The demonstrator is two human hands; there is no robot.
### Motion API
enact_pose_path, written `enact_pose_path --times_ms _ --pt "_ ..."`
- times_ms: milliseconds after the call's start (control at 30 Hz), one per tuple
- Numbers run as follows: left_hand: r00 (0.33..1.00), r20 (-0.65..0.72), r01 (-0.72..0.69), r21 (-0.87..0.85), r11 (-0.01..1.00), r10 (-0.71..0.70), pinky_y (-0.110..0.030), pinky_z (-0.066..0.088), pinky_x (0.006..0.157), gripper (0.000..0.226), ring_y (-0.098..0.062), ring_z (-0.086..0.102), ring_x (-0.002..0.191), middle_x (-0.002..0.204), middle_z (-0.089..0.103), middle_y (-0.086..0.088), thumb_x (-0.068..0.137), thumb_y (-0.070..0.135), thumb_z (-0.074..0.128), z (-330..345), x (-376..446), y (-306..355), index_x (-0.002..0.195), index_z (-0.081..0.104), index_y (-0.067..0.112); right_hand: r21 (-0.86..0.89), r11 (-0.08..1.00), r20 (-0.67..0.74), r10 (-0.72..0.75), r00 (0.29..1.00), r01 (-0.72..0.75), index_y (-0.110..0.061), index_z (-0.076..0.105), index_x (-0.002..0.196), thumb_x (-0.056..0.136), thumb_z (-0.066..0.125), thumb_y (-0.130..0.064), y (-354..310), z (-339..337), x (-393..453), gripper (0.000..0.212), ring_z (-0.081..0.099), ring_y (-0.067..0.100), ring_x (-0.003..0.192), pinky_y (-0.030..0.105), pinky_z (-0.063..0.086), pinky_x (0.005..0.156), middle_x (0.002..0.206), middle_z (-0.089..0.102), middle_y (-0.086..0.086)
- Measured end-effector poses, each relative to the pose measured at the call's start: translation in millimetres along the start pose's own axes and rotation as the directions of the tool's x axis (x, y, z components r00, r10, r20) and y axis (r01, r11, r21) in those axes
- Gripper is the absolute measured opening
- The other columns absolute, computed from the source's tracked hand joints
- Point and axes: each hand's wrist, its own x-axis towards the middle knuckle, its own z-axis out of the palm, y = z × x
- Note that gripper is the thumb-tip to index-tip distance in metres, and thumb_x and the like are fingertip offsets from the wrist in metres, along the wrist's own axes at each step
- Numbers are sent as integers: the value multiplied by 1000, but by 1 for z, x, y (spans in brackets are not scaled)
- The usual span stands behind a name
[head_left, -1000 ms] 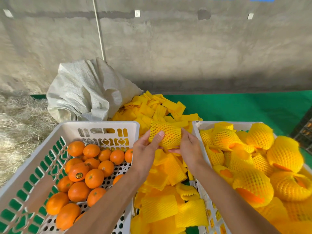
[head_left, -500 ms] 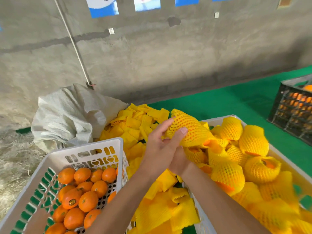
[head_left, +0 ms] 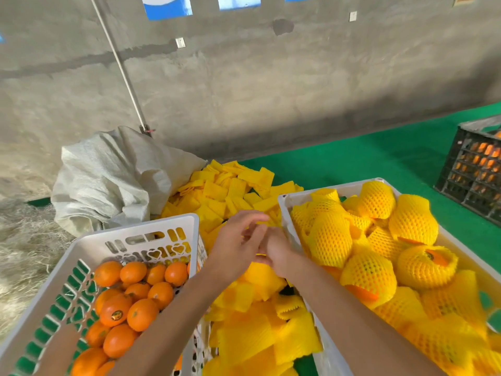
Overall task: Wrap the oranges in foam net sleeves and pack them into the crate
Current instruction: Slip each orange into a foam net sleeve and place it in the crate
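Bare oranges point(head_left: 141, 313) fill the white crate point(head_left: 146, 226) at the lower left. The white crate point(head_left: 287, 210) on the right holds several oranges wrapped in yellow foam net sleeves point(head_left: 368, 270). Loose flat foam sleeves point(head_left: 230, 191) lie heaped between and behind the two crates. My left hand point(head_left: 238, 245) and my right hand point(head_left: 282, 256) meet over this heap, just left of the right crate's rim. The left hand's fingers are loosely extended and hold no orange. The right hand's fingers are hidden behind the left hand.
A crumpled white woven sack point(head_left: 113, 180) sits behind the left crate, with straw point(head_left: 24, 245) to its left. A black crate point(head_left: 474, 169) of oranges stands at the far right on the green mat point(head_left: 352, 164). A concrete wall and a slanted pole point(head_left: 122, 69) close the back.
Earlier both hands held a sleeved orange and carried it right to the right crate. Now that orange is out of my hands, and they have drawn back over the sleeve heap.
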Motion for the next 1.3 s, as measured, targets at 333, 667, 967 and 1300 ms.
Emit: enact_pose_path --times_ms 333,667,967,1300 --pt "926 -190 367 252 895 -326 -34 53 89 26 -18 64 113 128 67 -3 105 20 57 -115 -80 -137 128 67 23 -749 622 339 63 939 228 -26 50 139 94 72 -34 28 12 -2 51 61 20 98 31 49 75 127 62 6" --pt "670 259 313 751 581 -696 -52 16 116 52 -26 31 138 133 58 8 93 75 47 -92 -120 -190 133 59 45 -923 220 365 247 898 314 -22 31 156 91 72 -45 50 23 -5 80 54 28 127 36 49 96 147 50 9" --pt "672 341 235 744 626 -657 -52 16 117 74 -18 57 113 112 66 9 75 78 65 -68 -123 -178 129 58 27 -732 614 359 -21 933 296 -21 69 94 83 66 -71 41 25 -1 51 68 5 71 25 50 62 81 72 -3" --pt "816 -114 563 375 736 -566 -38 54 76 66 -21 66 99 112 64 6 82 68 61 -118 -98 -115 131 46 27 -411 879 144 -200 969 242 -21 54 92 89 75 -37 -2 31 -31 27 51 11 81 26 43 71 86 58 -1"
